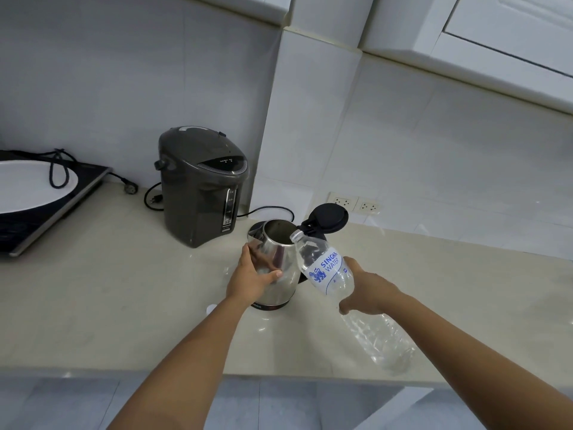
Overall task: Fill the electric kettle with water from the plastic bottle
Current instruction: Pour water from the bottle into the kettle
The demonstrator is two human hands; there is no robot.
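A steel electric kettle (280, 243) stands on the beige counter (108, 290) with its black lid (329, 217) flipped open to the right. My left hand (252, 276) grips the kettle's near side. My right hand (369, 290) holds a clear plastic water bottle (328, 268) with a blue and white label. The bottle is tilted up and to the left, and its uncapped mouth rests at the kettle's rim. Some water sits in the bottle's lower end. A small white cap (211, 308) lies on the counter by my left wrist.
A large grey thermo pot (201, 187) stands just left behind the kettle, its black cord (153, 198) unplugged. An induction cooker (46, 209) with a white plate sits at far left. Wall sockets (353, 203) are behind the kettle. The counter's front edge runs below my arms.
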